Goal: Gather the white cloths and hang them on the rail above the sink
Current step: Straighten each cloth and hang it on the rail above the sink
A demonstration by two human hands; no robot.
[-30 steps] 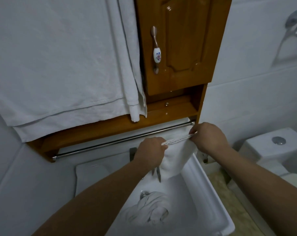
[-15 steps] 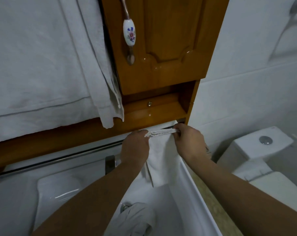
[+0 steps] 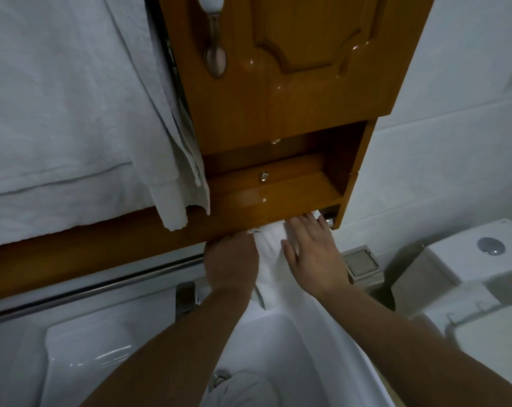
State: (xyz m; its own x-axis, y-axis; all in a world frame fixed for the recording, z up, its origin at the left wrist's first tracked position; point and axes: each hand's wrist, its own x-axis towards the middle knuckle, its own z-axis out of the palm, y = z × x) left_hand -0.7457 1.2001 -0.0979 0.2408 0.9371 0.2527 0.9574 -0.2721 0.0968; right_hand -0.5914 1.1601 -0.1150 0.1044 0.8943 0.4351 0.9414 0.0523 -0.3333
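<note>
A small white cloth (image 3: 270, 259) hangs over the right end of the metal rail (image 3: 102, 284) under the wooden cabinet. My left hand (image 3: 229, 262) is closed on the cloth's left top edge at the rail. My right hand (image 3: 312, 254) lies flat with fingers spread against the cloth's right side, fingertips reaching up behind the rail's end. Another crumpled white cloth (image 3: 243, 390) lies in the white sink (image 3: 331, 342) near the drain. The cabinet's lower edge hides the cloth's top fold.
A wooden cabinet (image 3: 278, 98) with a shelf hangs just above the rail. Large white towels (image 3: 67, 113) drape over its left part. A faucet (image 3: 185, 298) stands behind the sink. A white toilet (image 3: 469, 277) is at the right.
Both hands have pushed the cloth up and over the rail's right end. My right hand has let go of the cloth's edge and flattened against it. The camera has moved closer.
</note>
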